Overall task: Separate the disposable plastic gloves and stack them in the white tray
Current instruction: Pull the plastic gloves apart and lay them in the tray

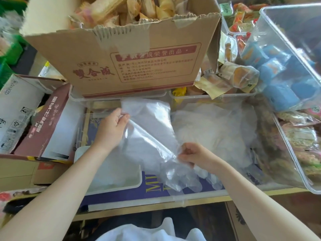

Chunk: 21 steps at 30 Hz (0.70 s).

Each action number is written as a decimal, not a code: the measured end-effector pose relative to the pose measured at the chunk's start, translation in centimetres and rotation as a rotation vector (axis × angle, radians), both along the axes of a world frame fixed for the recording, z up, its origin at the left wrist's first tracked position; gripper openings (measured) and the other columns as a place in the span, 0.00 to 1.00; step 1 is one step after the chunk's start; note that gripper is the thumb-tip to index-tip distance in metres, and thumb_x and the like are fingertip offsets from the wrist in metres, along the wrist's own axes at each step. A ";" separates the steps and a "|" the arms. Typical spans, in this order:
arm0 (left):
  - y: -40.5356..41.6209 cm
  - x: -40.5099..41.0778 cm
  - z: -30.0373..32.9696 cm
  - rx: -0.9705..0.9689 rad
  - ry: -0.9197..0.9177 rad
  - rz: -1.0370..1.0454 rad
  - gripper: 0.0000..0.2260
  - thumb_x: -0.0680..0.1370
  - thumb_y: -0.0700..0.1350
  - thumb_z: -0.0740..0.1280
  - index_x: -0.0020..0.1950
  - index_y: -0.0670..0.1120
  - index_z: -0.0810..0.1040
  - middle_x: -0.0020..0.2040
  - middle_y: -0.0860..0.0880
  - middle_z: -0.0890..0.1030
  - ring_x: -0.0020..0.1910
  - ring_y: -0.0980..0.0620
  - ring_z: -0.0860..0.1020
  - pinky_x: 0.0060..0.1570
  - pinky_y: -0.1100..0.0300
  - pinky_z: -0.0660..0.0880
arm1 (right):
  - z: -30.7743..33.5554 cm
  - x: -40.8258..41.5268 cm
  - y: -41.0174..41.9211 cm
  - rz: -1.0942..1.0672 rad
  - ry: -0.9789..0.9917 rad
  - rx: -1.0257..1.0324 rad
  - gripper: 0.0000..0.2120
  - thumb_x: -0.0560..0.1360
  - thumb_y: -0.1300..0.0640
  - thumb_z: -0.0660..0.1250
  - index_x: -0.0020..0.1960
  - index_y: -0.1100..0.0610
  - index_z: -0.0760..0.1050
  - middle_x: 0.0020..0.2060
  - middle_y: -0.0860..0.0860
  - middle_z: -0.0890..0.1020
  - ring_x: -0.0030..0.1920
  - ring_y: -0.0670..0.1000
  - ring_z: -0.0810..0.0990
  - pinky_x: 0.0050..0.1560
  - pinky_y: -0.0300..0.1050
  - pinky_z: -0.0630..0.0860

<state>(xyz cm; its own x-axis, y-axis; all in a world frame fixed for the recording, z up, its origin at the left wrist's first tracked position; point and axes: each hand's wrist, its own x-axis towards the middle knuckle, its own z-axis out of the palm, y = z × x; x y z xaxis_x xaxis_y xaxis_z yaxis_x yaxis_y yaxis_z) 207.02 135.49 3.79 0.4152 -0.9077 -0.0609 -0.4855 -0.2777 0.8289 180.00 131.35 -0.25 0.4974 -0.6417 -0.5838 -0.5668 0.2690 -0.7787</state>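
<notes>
While both hands stretch one glove (149, 129) taut to peel it free | left hand (111, 126) fingers pinch cuff | right hand (192, 154) fingers clamp finger end | white tray (137, 184) waits below-left.

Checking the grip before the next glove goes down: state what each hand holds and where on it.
Both hands hold one clear plastic glove. The left hand pinches its upper left edge; the right hand grips its lower part, above the finger end.

Clear glove (149, 134) stretched above white tray (111, 173).
</notes>
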 end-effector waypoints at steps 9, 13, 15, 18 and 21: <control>-0.5 -0.1 -1.4 0.107 -0.009 -0.055 0.08 0.80 0.43 0.60 0.42 0.46 0.73 0.35 0.56 0.76 0.32 0.61 0.71 0.31 0.72 0.64 | -4.5 -2.7 -4.4 -0.482 0.525 -0.393 0.16 0.76 0.56 0.64 0.62 0.59 0.71 0.64 0.57 0.68 0.57 0.58 0.74 0.58 0.49 0.72; -0.8 -0.6 -1.5 0.106 -0.005 -0.058 0.10 0.80 0.43 0.60 0.39 0.47 0.72 0.34 0.54 0.76 0.31 0.61 0.70 0.31 0.73 0.64 | -5.5 -2.6 -6.1 -0.447 0.641 -0.293 0.23 0.76 0.52 0.64 0.67 0.60 0.67 0.68 0.59 0.64 0.65 0.62 0.68 0.65 0.53 0.68; -1.0 -0.8 -1.4 0.106 -0.004 -0.067 0.11 0.80 0.42 0.60 0.37 0.48 0.71 0.33 0.55 0.75 0.31 0.61 0.70 0.32 0.73 0.64 | -5.5 -2.0 -6.1 -0.362 0.701 -0.278 0.25 0.75 0.49 0.66 0.67 0.61 0.67 0.66 0.60 0.66 0.62 0.63 0.70 0.61 0.54 0.70; -1.2 -0.9 -1.5 0.110 -0.010 -0.087 0.08 0.80 0.42 0.60 0.41 0.45 0.73 0.34 0.56 0.76 0.32 0.61 0.71 0.32 0.73 0.64 | -5.3 -1.2 -5.3 -0.348 0.684 -0.268 0.24 0.74 0.51 0.68 0.63 0.62 0.66 0.63 0.60 0.66 0.55 0.64 0.74 0.53 0.53 0.74; -1.1 -1.1 -1.5 0.110 -0.018 -0.095 0.09 0.80 0.42 0.60 0.40 0.48 0.73 0.33 0.56 0.76 0.32 0.60 0.71 0.32 0.72 0.64 | -5.6 -0.5 -4.2 -0.329 0.674 -0.272 0.22 0.73 0.53 0.68 0.61 0.61 0.65 0.58 0.58 0.68 0.49 0.62 0.76 0.39 0.48 0.73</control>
